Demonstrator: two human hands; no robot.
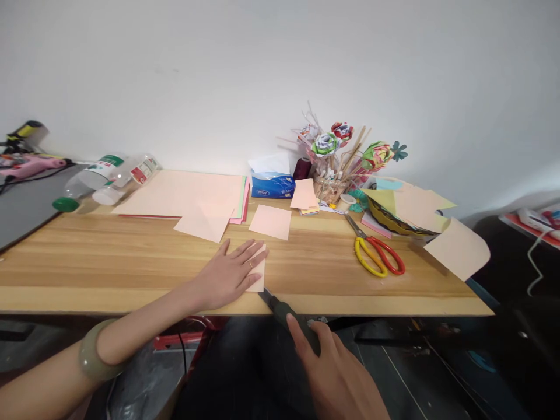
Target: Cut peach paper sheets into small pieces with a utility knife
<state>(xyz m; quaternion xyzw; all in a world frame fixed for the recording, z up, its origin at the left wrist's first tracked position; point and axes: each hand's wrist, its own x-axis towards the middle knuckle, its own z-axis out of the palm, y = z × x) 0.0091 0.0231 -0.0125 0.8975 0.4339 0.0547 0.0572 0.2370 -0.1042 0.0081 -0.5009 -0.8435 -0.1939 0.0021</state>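
Observation:
My left hand (231, 271) lies flat with fingers spread on a small pale pink piece of paper (259, 283) near the table's front edge. My right hand (335, 361) is wrapped round the dark green handle of a utility knife (286, 312). The knife's blade points up and left, its tip at the paper's lower right corner; whether it touches the paper I cannot tell. Just beyond my left hand lie two loose pink paper pieces (270, 221), one of them near a stack of large coloured sheets (184, 192).
Red-and-yellow scissors (378, 255) lie to the right on the wooden table (109, 256). At the back stand a blue tissue pack (272, 186) and a holder of paper flowers (330, 189). Plastic bottles (94, 175) lie back left. A basket with paper scraps (400, 219) sits at the right.

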